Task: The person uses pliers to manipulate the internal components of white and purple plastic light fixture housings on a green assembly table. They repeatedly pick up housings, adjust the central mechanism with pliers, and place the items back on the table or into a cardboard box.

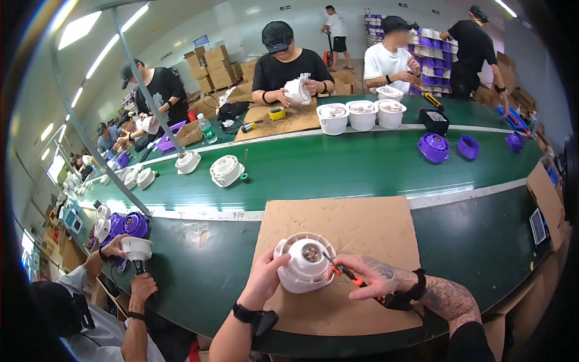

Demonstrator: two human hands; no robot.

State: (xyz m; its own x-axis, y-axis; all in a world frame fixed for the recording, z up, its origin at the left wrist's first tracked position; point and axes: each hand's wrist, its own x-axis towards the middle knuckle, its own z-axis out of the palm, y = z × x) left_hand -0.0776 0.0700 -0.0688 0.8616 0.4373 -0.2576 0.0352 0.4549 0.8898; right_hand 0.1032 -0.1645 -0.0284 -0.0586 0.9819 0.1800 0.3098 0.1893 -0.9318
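A round white plastic housing (298,279) with a stepped, ribbed top lies on a cardboard sheet (338,222) in front of me. Coppery parts (312,254) show in its central hole. My left hand (263,277) grips the housing's left edge, thumb on top. In my right hand (375,276) are red-and-black pliers (345,271), as far as their partly covered shape shows. Their narrow tip is at the right of the central hole; whether it touches anything is too small to tell.
Beyond the cardboard runs a green conveyor belt (338,172) with white housings (227,171) and purple parts (433,148). White tubs (333,119) stand across it. At my left, a co-worker (129,326) holds a white part and a tool. Other people work opposite. An open carton (546,196) stands right.
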